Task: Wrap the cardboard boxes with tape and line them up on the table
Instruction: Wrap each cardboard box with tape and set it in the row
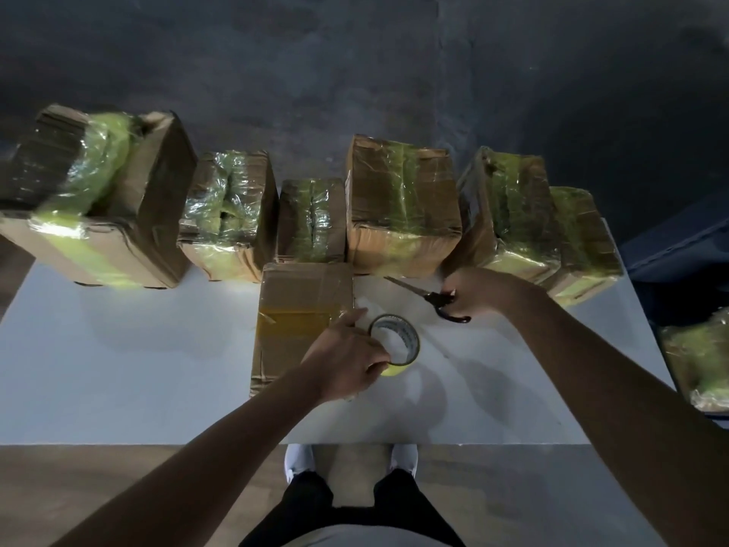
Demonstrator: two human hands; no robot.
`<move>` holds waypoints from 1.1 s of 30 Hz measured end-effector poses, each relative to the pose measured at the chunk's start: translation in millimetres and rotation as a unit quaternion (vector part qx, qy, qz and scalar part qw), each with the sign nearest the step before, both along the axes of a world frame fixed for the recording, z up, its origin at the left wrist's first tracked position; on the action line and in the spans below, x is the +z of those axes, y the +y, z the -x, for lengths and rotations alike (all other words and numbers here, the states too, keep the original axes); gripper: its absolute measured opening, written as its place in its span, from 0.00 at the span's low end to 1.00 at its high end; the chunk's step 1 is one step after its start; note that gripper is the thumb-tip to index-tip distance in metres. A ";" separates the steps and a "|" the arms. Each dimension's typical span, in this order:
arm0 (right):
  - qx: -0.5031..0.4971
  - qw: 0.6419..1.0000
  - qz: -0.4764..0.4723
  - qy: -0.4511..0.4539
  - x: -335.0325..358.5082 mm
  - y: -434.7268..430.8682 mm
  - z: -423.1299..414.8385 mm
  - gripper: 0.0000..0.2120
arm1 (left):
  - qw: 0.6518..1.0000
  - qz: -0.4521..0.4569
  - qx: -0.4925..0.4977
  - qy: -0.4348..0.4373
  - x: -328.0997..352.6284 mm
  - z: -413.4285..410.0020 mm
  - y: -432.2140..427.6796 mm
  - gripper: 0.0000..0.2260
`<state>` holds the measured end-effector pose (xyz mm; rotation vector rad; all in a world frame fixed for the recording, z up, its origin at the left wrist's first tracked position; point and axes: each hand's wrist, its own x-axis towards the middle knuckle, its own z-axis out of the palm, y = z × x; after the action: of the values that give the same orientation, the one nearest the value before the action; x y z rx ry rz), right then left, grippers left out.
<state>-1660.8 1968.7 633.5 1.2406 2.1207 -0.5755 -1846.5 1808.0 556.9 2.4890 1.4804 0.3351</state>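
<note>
1. The plain brown cardboard box (300, 302) lies on the white table (118, 369), just in front of the row of tape-wrapped cardboard boxes (402, 207). Only one yellowish strip crosses its top, so wrapping looks barely begun.
2. Just right of the box, the left hand (347, 357) has thumb and fingers clamped on the yellow-green tape roll (414, 343). I cannot tell whether a strand runs from roll to box. If one does and goes slack, it would likely fold and stick to itself.
3. Further right of the box, the right hand (473, 294) curls its fingers round the handles of the black-handled scissors (432, 298), blades pointing toward the box's far right corner. A hasty cut could nick the cardboard or the left fingers.
4. Neither hand steadies the box, so a hard pull on the tape could drag it askew.
</note>
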 end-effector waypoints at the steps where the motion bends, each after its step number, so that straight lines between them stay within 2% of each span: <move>1: 0.008 1.000 -0.004 -0.008 5.6 1.6 3.2 0.13 | 1.000 0.011 0.003 0.019 -0.8 -0.3 0.1 0.09; 4: 0.011 1.000 -0.003 -0.018 22.2 3.7 12.9 0.18 | 0.999 0.033 0.014 0.041 -1.5 -0.6 -0.4 0.13; 9: 0.026 0.998 0.046 -0.039 40.8 3.4 32.0 0.20 | 0.998 0.041 0.012 0.048 -4.1 0.1 -0.3 0.15; 16: 0.069 0.992 0.059 -0.091 49.6 0.7 65.5 0.19 | 0.998 0.054 0.006 0.025 -2.6 1.2 0.8 0.13; 19: 0.077 0.989 0.038 -0.117 46.5 -3.2 79.3 0.26 | 0.998 0.062 0.002 0.027 -2.4 0.6 0.9 0.14; 21: 0.082 0.987 0.024 -0.133 45.7 -4.9 88.8 0.27 | 0.997 0.068 0.000 0.030 -2.0 0.1 1.6 0.14; 25: 0.094 0.982 0.026 -0.160 41.5 -8.6 104.1 0.16 | 0.996 0.077 0.000 0.035 -1.7 -0.8 2.2 0.14; 28: 0.079 0.980 0.042 -0.180 34.4 -10.2 109.9 0.19 | 0.997 0.075 0.004 0.027 -1.9 -1.1 1.7 0.15; 33: 0.113 0.971 0.031 -0.206 19.8 -5.5 108.7 0.18 | 0.997 0.069 0.004 0.018 -1.8 -1.5 2.0 0.15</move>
<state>-1769.5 1963.2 653.3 0.9667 1.8409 -0.2547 -1844.9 1810.1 555.2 2.3931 1.4732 0.1841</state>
